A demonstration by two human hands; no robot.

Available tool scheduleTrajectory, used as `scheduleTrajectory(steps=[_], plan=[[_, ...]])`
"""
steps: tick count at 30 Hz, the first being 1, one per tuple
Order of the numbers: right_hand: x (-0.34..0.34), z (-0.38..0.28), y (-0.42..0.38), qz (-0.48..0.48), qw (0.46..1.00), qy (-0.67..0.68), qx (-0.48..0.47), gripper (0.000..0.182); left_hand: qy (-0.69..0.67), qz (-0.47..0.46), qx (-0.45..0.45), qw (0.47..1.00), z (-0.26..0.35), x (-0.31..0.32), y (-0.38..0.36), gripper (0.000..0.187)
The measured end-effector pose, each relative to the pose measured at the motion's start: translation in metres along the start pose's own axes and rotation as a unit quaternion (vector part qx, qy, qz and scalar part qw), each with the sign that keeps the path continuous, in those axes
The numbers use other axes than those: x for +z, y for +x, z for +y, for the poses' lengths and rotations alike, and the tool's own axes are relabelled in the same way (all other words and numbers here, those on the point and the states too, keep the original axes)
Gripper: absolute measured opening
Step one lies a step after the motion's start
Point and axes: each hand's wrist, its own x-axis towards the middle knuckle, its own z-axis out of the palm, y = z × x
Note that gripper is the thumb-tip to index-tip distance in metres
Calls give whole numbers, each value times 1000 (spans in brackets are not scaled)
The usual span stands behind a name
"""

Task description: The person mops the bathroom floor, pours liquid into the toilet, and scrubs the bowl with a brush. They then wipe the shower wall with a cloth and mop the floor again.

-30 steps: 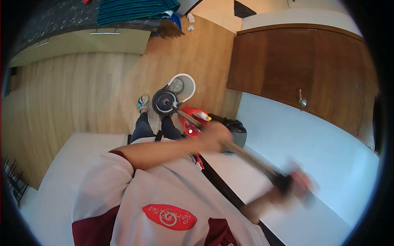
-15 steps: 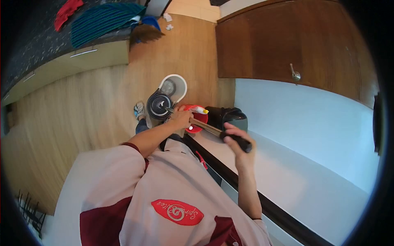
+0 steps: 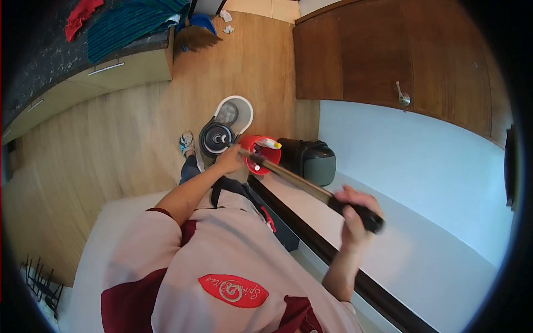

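Observation:
A mop (image 3: 294, 176) slants across the view, its lower end reaching the black wringer basket (image 3: 210, 145) of a spin bucket (image 3: 244, 105). My left hand (image 3: 229, 160) is closed around the pole low down, close to the basket. Higher up, my right hand (image 3: 358, 208) wraps the black grip at the pole's top end. The mop's head is hard to make out inside the basket. Beside my left hand, partly behind the pole, stands a red bucket (image 3: 261, 166) holding a white bottle with a yellow cap (image 3: 271, 144).
A black and grey bin (image 3: 319, 164) stands by the pale wall, right of the red bucket. At upper right is a wooden door (image 3: 372, 61) with a lever handle. A broom (image 3: 197, 38) and blue dustpan lean near the counter (image 3: 55, 61), where cloths lie.
The mop's grip end has moved right and toward me, with my right hand on it. My left hand has shifted slightly left along with the pole. Both hands keep hold.

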Motion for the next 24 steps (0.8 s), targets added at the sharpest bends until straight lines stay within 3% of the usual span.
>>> scheduleTrajectory(steps=[1,2,3,4,6,7,9,10,13,14,17,21,24], plan=[[-15,-9,-1,7,1000,9,-1,23,-106,-29,-121,986,-7,-11,3,74],[-26,-12,-8,5,998,35,-59,23,-213,-59,-240,945,-8,-20,4,69],[-43,-22,-10,-70,992,64,-87,24,-316,-87,-352,877,-13,-24,8,65],[-49,-34,-20,-43,986,89,-131,25,-338,-62,-373,862,-25,-19,11,64],[-77,-57,-28,-80,975,118,-168,21,-373,-1,-414,831,-57,3,24,66],[-87,-70,-33,-43,969,154,-191,18,-432,12,-427,794,-50,5,26,70],[-103,-90,-41,-64,951,230,-197,16,-544,35,-442,712,-26,11,34,80],[-107,-93,-42,-86,952,221,-195,19,-592,19,-413,692,-17,14,33,66],[-118,-86,-56,-77,954,201,-208,24,-642,-6,-424,638,-36,55,56,57],[-123,-80,-63,-60,954,200,-218,24,-644,50,-403,648,-29,64,53,50],[-153,-63,-84,-60,942,230,-235,22,-625,49,-441,642,-13,83,55,47],[-199,-39,-129,86,942,228,-230,21,-545,-4,-426,722,-5,119,53,53],[-220,-31,-163,157,936,223,-224,22,-490,-27,-453,744,0,141,53,54]])
